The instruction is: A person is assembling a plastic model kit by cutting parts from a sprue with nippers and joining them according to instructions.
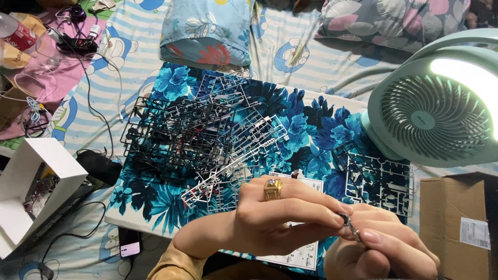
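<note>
Head view: left hand (280, 212), gold ring (273, 189) on one finger, fingers pinching small dark part (346, 220) at tips; right hand (384, 254) meets it from below, thumb and forefinger pressed onto same part. Part held low right, above printed instruction sheet (295, 254). Behind: heap of black and white plastic part frames (197, 135) on blue floral board (311, 124); mint fan (430, 114) right; white box (31, 181) left; cardboard box (456, 207) at right edge
</note>
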